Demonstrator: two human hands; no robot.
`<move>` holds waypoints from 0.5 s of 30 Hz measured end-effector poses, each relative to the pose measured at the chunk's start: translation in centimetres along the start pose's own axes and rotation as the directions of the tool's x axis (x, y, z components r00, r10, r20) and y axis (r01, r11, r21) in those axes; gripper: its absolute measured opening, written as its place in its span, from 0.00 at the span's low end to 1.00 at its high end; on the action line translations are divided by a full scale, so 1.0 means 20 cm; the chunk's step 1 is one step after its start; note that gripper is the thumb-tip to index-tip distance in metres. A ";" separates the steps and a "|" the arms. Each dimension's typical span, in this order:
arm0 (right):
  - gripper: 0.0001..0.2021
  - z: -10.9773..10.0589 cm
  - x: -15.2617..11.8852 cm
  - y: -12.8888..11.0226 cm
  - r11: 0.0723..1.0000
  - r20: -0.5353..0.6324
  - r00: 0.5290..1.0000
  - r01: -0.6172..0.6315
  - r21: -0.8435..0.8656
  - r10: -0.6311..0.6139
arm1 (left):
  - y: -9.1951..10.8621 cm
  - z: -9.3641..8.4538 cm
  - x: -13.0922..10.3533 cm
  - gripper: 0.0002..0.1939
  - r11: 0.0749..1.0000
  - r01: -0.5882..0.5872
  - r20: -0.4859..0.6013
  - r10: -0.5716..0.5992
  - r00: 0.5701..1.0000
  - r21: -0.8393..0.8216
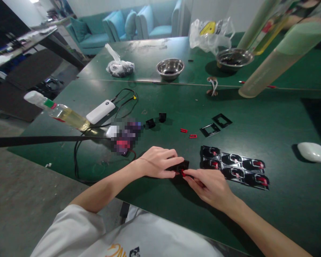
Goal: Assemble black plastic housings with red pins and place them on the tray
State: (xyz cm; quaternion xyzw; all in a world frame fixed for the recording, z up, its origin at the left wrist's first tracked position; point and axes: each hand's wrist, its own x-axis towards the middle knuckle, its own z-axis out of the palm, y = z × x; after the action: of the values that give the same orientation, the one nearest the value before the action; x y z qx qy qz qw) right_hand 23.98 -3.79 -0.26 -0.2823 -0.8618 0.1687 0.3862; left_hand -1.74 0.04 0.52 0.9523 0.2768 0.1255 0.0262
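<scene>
Fingers wrapped around it, my left hand [160, 162] steadies a small black plastic part [184, 165] at the table's near side. My right hand [211, 184] pinches a small red clip [182, 172] against that part's near edge; its exact fit is hidden by my fingertips. Just right of my hands lie several black assemblies with red pieces [237, 167], set in two rows. Beyond my hands are two loose red clips [193, 136]. Two flat black frames [210, 130] lie farther right, and two black blocks [150, 124] sit farther left.
On the left are an oil bottle [69, 116], a white power bank [101, 111] with cables, and a blurred-out object [127, 137]. A white mouse [312, 152] lies right. Metal bowls [170, 67], plastic bags [120, 67] and a tall tube [278, 64] stand farther back.
</scene>
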 end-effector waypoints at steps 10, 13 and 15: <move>0.04 0.00 0.00 0.00 1.000 0.002 1.000 0.011 -0.004 -0.011 | 0.00 0.00 0.00 0.21 1.000 -0.009 -0.031 0.009 0.999 -0.003; 0.04 0.00 0.01 0.00 1.000 -0.001 1.000 0.008 -0.004 -0.008 | 0.00 0.00 0.01 0.21 1.000 -0.013 -0.042 0.013 0.999 -0.001; 0.04 0.00 0.01 0.00 1.000 -0.003 1.000 0.007 -0.004 -0.007 | 0.00 0.00 0.01 0.20 1.000 -0.018 -0.055 0.017 0.998 -0.003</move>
State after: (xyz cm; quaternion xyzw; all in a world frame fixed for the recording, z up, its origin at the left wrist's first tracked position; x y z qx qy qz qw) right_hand 23.93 -3.71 -0.21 -0.2805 -0.8625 0.1654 0.3875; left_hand -1.66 0.14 0.53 0.9508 0.2688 0.1526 0.0192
